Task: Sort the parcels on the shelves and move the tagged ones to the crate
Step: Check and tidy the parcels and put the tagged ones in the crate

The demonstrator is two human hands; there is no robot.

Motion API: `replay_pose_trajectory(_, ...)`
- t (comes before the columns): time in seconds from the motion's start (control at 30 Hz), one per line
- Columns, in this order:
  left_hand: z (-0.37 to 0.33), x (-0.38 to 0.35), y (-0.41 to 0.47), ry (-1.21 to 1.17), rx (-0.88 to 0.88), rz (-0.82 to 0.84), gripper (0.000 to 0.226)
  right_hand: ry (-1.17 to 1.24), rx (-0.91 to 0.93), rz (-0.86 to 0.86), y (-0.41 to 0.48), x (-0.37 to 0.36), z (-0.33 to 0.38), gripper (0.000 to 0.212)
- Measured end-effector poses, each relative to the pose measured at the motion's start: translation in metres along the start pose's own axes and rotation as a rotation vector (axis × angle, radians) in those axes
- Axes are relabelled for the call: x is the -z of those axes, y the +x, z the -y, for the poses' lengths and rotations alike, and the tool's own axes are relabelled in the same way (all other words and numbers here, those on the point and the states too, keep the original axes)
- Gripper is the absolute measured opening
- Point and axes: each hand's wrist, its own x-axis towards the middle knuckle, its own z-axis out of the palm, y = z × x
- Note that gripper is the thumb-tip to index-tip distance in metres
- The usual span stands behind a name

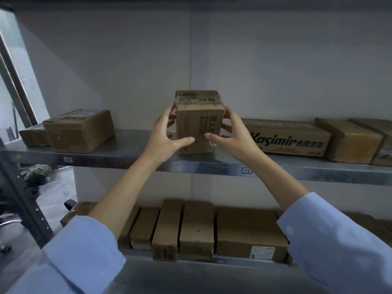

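Note:
A small upright cardboard parcel [198,122] with clear tape over its top and black print on its front stands on the upper metal shelf [127,153]. My left hand [164,132] holds its left side, thumb on the front face. My right hand [230,132] holds its right side the same way. I see no tag on its visible faces. No crate is in view.
Two brown boxes [78,132] sit at the shelf's left. A long "Kasimir" box [290,137] and taped parcels [354,141] lie to the right. The lower shelf [220,261] carries several parcels [197,225] in a row. A dark rack post [23,206] stands at left.

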Motion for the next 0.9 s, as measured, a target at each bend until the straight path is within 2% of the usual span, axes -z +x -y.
replay_pose_trajectory(0.23, 0.001, 0.003, -0.008, -0.002, -0.017, 0.011, 0.085, 0.013, 0.000, 0.023, -0.009, 0.004, -0.009, 0.086)
replay_pose_trajectory(0.47, 0.001, 0.000, -0.015, -0.126, -0.013, 0.005, 0.068, 0.052, -0.054, 0.028, -0.014, 0.002, -0.016, 0.074)
replay_pose_trajectory(0.57, 0.003, -0.001, -0.017, -0.096, 0.009, -0.007, 0.077, 0.079, -0.060, 0.026, -0.015, -0.002, -0.017, 0.074)
replay_pose_trajectory(0.7, 0.005, -0.006, -0.019, 0.024, 0.029, -0.013, 0.091, 0.055, -0.034, 0.010, -0.017, -0.005, -0.016, 0.095)
replay_pose_trajectory(0.9, 0.006, -0.011, -0.020, 0.037, -0.025, -0.040, 0.090, 0.000, 0.012, 0.005, -0.017, -0.007, -0.013, 0.089)
